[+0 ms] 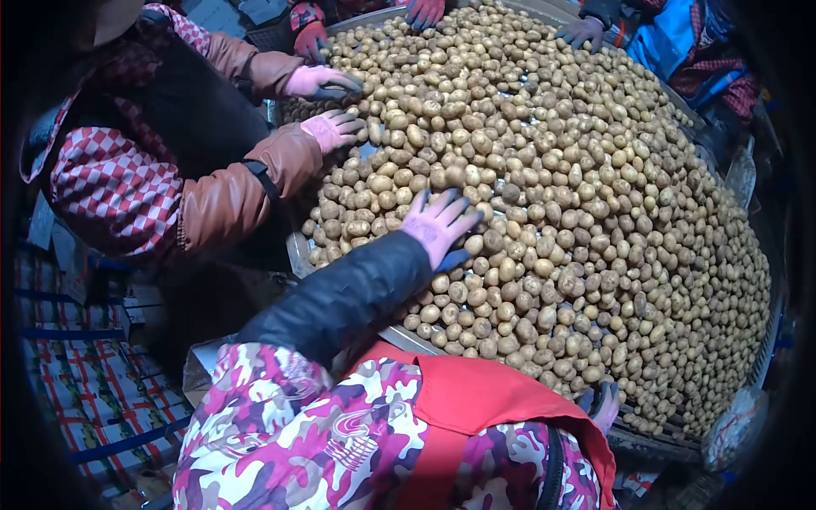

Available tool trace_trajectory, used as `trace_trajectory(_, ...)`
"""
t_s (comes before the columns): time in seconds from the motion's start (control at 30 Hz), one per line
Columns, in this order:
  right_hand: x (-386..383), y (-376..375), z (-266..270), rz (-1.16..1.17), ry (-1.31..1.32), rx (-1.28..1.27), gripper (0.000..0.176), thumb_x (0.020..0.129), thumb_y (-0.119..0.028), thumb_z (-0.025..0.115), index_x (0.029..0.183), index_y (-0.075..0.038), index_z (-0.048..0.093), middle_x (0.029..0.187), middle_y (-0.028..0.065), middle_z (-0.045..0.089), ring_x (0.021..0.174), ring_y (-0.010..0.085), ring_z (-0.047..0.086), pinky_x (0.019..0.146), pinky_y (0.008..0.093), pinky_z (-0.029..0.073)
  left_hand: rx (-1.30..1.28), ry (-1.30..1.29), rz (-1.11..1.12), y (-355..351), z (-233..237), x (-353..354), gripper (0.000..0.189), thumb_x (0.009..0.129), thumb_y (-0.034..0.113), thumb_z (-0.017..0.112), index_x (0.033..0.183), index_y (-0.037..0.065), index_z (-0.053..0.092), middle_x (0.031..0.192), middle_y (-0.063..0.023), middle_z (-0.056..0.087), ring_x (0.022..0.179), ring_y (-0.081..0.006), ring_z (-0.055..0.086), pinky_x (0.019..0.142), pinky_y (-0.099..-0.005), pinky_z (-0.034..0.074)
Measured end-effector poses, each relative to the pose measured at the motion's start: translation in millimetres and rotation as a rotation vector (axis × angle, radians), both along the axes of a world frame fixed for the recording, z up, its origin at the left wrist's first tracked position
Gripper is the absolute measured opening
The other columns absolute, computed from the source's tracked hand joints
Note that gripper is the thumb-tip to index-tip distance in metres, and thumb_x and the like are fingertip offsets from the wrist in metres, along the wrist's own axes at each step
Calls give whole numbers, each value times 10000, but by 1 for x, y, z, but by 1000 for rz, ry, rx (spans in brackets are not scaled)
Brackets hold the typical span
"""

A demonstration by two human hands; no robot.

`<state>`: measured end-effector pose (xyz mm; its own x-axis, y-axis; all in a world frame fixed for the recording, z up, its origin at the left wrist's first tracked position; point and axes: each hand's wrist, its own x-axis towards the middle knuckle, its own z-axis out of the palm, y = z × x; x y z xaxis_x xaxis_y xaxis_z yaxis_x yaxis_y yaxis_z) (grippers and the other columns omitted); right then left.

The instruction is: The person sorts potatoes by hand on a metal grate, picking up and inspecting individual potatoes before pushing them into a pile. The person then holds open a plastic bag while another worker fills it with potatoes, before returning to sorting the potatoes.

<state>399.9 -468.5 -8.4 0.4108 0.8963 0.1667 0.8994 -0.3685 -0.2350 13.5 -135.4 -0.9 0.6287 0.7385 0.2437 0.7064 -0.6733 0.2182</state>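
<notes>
- Spreading its fingers apart, the left hand [438,223] lies on the potatoes [595,255], mid-frame; they fill the big tray from top to lower right.
- The right hand [607,408], lower right, sits by the edge, half hidden by the red apron [476,391]; I can't tell if its fingers grip anything.
- A hard sweep could send potatoes over the metal rim [299,255], heaped as they are.
- Fingers could knock a co-worker's hands [331,130], upper left, if both reach inward.
- Round, dusty brown skins; dark-tipped pink gloves; a creased, shiny black sleeve [340,289].
</notes>
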Motion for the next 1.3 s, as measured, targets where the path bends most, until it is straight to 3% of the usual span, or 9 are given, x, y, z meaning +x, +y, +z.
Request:
trace_trajectory(0.1, -2, 3, 5, -4, -1, 10, 425, 974, -187, 661, 1351, -1, 594, 1437, 263, 539, 1335, 427, 513, 1112, 519, 400, -230, -179, 76, 41, -9, 10, 617, 887, 399, 722, 1421, 139, 555, 1445, -185, 529, 1409, -400, 432, 1119, -581, 365)
trace_trajectory(0.3, -6, 3, 10, -57, 42, -26, 439, 952, -197, 667, 1345, -13, 601, 1419, 267, 540, 1331, 434, 503, 1124, 519, 388, -57, 46, 317, 115, -22, 37, 605, 938, 593, 585, 1461, 291, 551, 1556, -84, 470, 1517, -388, 299, 1155, -725, 249)
trace_trajectory(0.47, -8, 1, 8, -49, 38, 7, 482, 893, -207, 696, 1329, -26, 603, 1422, 245, 539, 1327, 435, 499, 1119, 521, 392, -255, 146, 359, 165, 0, 39, 605, 965, 579, 557, 1491, 282, 525, 1575, -48, 476, 1525, -432, 266, 1183, -684, 253)
trace_trajectory(0.57, -9, 2, 9, -65, 23, -2, 516, 874, -245, 713, 1334, -37, 607, 1434, 228, 536, 1334, 428, 492, 1123, 517, 392, -286, 123, 347, 183, -14, 37, 608, 986, 545, 530, 1507, 234, 505, 1542, -106, 516, 1496, -479, 290, 1241, -540, 263)
trace_trajectory(0.87, -18, 24, 14, 66, 60, -168, 976, 757, -493, 826, 1542, -105, 396, 1563, 249, 366, 1463, 474, 308, 1185, 597, 270, 88, 126, 184, 17, -21, 13, 728, 864, 517, 700, 1493, 198, 518, 1536, -136, 483, 1443, -462, 354, 1131, -655, 315)
trace_trajectory(0.97, -35, 57, 19, 134, 137, -265, 1067, 736, -544, 828, 1586, -133, 331, 1599, 266, 288, 1494, 480, 251, 1175, 682, 205, -18, 111, 106, -39, -6, -3, 772, 844, 475, 734, 1486, 112, 505, 1524, -149, 484, 1456, -458, 343, 1139, -658, 305)
trace_trajectory(1.1, -77, 110, 29, 273, 90, -334, 1022, 753, -601, 786, 1568, -149, 367, 1570, 248, 319, 1497, 448, 244, 1111, 785, 167, -222, -45, 82, -71, -20, -7, 625, 884, 455, 719, 1436, 210, 561, 1537, -172, 465, 1459, -386, 382, 1145, -722, 245)
trace_trajectory(1.23, -104, 143, 15, 398, -143, -255, 920, 781, -564, 759, 1527, -137, 432, 1492, 185, 432, 1413, 429, 357, 1114, 716, 243, -33, -317, 78, -38, 6, 23, 418, 895, 238, 738, 1292, 125, 664, 1287, -145, 658, 1152, -372, 615, 1030, -482, 468)
trace_trajectory(1.3, -107, 151, 17, 395, -156, -218, 926, 772, -574, 756, 1525, -142, 435, 1478, 178, 447, 1386, 409, 396, 1104, 713, 258, -6, -356, 124, -2, 7, 45, 408, 898, 241, 724, 1283, 120, 663, 1238, -148, 677, 1143, -357, 623, 994, -474, 481)
